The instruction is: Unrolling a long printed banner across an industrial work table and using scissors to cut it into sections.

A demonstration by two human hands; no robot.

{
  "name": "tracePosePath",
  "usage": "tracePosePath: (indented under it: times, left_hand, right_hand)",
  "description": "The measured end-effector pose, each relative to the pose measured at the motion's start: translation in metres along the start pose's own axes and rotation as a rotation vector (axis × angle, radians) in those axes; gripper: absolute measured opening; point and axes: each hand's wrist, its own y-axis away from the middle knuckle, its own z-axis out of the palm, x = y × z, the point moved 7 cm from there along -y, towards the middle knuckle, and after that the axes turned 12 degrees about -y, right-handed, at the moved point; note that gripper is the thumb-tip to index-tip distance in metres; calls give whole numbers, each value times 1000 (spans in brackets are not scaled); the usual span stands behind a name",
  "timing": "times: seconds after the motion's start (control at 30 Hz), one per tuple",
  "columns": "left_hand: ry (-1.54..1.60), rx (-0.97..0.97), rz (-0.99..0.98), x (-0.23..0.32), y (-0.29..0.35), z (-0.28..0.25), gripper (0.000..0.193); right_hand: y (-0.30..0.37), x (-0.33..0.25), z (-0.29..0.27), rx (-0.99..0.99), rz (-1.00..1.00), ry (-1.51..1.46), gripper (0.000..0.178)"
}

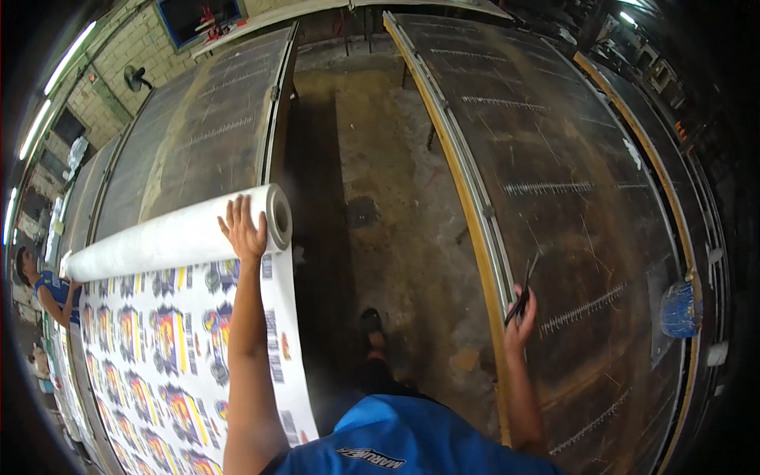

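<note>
My left hand (244,229) lies flat with fingers spread against a long white roll (174,235) of printed film near its right end. The roll rests across the left dark table (214,119), and its unrolled sheet (170,348) with colourful repeated prints stretches toward me. My right hand (520,317) is over the near edge of the right table (554,158) and grips a pair of dark scissors (522,289) that points upward. At the far left end of the roll a person in a blue shirt (47,289) touches it.
A dirty concrete aisle (380,182) runs between the two long tables; my foot (372,328) stands on it. A yellow rail (463,190) edges the right table. A blue cloth-like lump (681,309) sits at its far side. A fan (136,77) hangs on the brick wall.
</note>
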Motion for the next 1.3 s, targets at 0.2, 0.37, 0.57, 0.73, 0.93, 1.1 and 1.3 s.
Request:
tracePosePath:
  times: [0.2,0.37,0.57,0.73,0.93,1.1,1.3]
  left_hand:
    - [137,-533,-51,-29,-186,141,44]
    - [88,10,-12,53,-195,138,45]
    - [120,-34,3,64,-225,190,67]
    - [129,-132,-36,60,-343,237,61]
    - [19,-8,-293,70,-390,289,59]
    - [45,7,-278,66,-408,319,75]
    - [28,-103,-232,73,-463,337,70]
  right_hand:
    - [-155,-7,213,-208,-76,-114,49]
    - [-223,30,233,-199,-123,13,52]
    - [-265,110,208,-36,98,-152,51]
    - [-369,164,275,-73,128,-56,49]
    - [-559,221,413,-158,74,-271,49]
    - [-689,248,514,-290,-62,115,60]
    - [-750,330,544,-346,25,196,59]
